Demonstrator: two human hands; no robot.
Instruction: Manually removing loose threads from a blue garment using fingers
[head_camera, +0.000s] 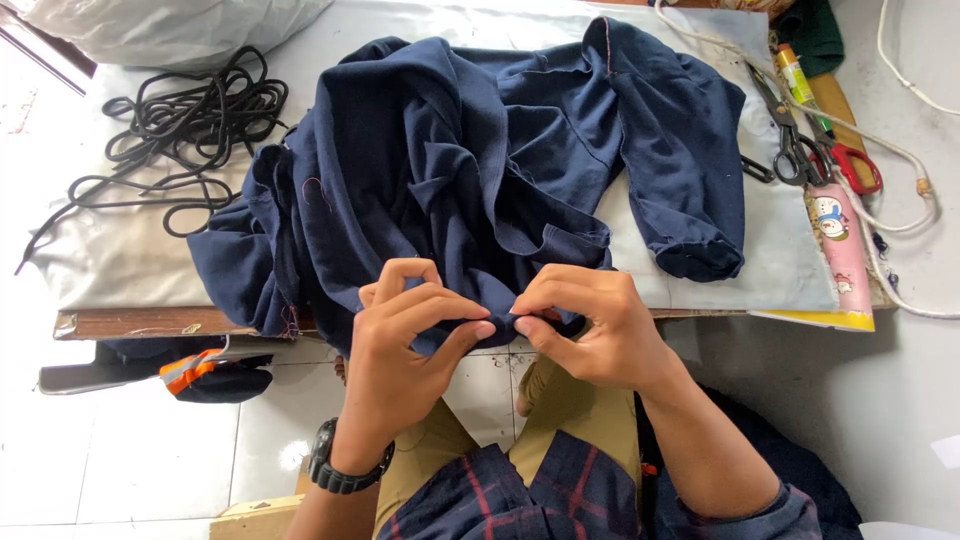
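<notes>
Two hands, my left hand (405, 345) and right hand (590, 325), pinch one crumpled navy-blue knit garment (470, 170) at its near edge, fingers (470, 335) narrowed on the cloth, over the grey tabletop (120, 260). Two scissors (810, 150) and one black cord tangle (190, 120) lie beside it.

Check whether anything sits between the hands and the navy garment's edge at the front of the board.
Nothing visible does. The left hand and right hand both already pinch the near edge of the navy garment. The black cord and scissors lie off to the sides.
</notes>
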